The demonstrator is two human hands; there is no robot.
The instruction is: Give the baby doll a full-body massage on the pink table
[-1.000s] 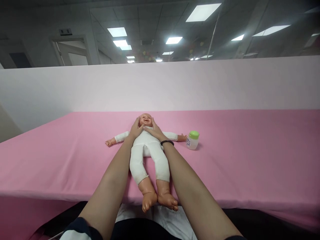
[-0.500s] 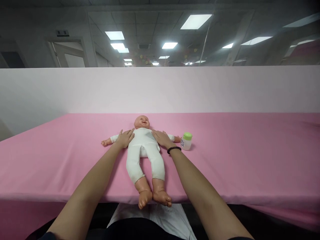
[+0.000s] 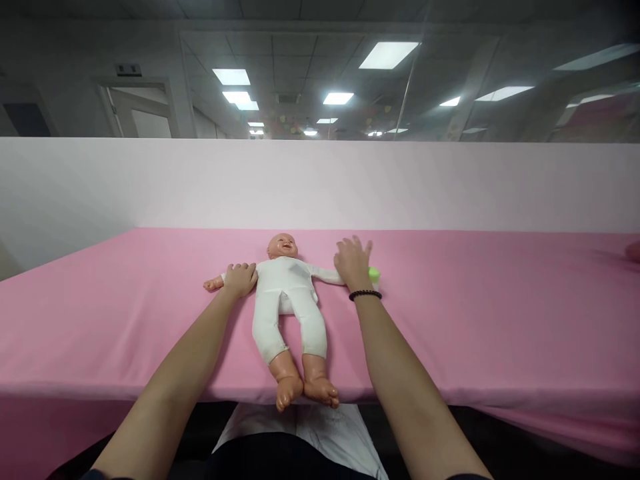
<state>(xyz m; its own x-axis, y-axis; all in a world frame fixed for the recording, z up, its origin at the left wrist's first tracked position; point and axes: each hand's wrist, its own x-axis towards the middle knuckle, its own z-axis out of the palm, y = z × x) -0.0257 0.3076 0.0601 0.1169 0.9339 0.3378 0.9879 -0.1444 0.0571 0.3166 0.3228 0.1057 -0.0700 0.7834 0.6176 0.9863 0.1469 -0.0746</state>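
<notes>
On pink cloth point(image 3: 500, 320) lies a doll point(image 3: 285, 280), the left hand point(image 3: 241, 279) resting on it, grip unclear. The right hand point(image 3: 353, 261), splayed, partly hides a green-lidded jar point(image 3: 374, 274).

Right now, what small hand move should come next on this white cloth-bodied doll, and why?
Perhaps settle your spread-fingered right hand on the outstretched white cloth arm of the doll: your left hand covers part of its other arm, and the lime-green-lidded jar, partly hidden behind your right hand, might get nudged.
</notes>
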